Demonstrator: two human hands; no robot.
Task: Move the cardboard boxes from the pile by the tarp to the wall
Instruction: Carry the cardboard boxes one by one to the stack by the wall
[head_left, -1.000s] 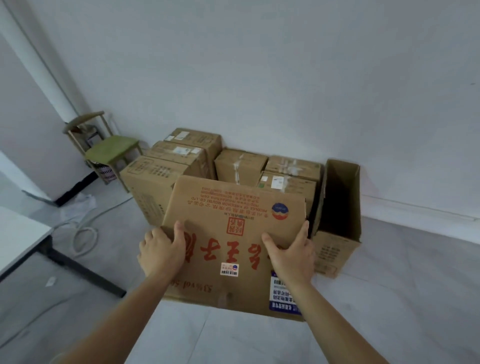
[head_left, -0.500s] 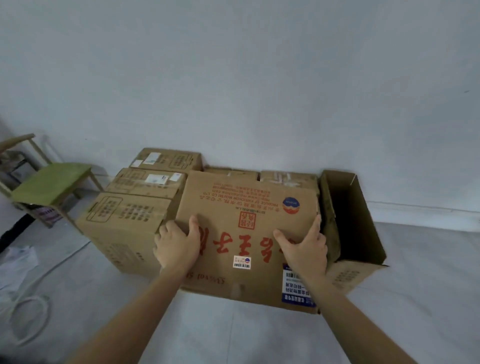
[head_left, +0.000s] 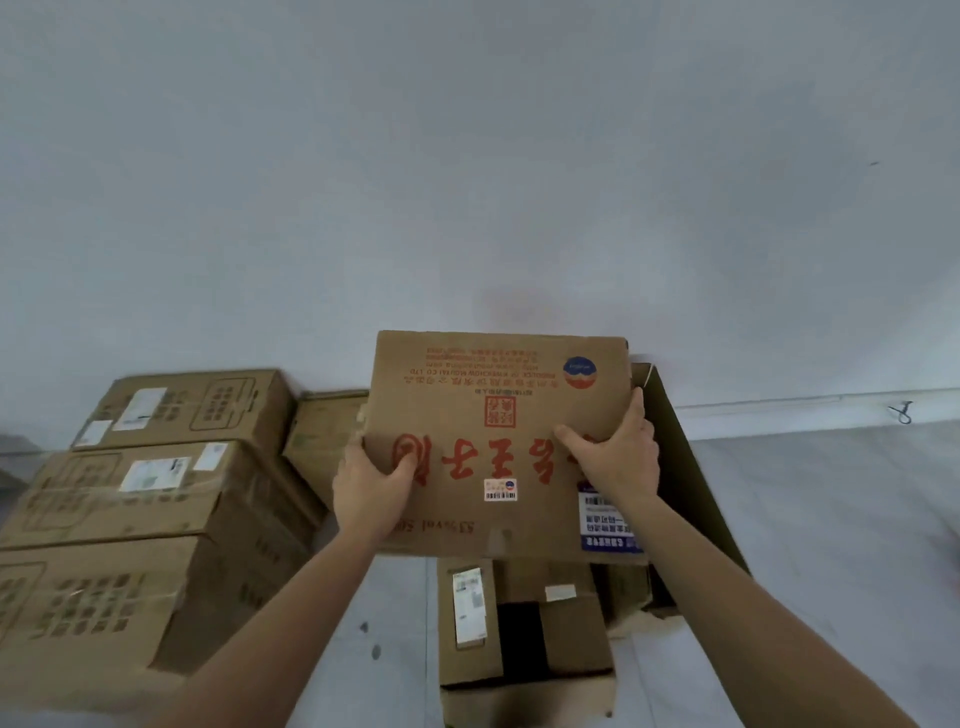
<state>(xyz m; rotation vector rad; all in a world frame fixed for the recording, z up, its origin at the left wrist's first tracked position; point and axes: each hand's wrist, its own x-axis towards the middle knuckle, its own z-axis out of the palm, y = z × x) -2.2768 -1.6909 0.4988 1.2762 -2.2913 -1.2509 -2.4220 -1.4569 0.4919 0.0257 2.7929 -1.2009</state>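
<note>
The left hand (head_left: 371, 483) and right hand (head_left: 615, 457), each grip clasping the printed box (head_left: 498, 395), should set it level atop the wall-side boxes (head_left: 569, 631).

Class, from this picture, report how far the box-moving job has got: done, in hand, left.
Done: several cardboard boxes already sit against the wall. In hand: left hand and right hand grip a red-lettered box, not yet set down. Left: placing it; the tarp pile is out of view, so the remainder is unknown.
</note>
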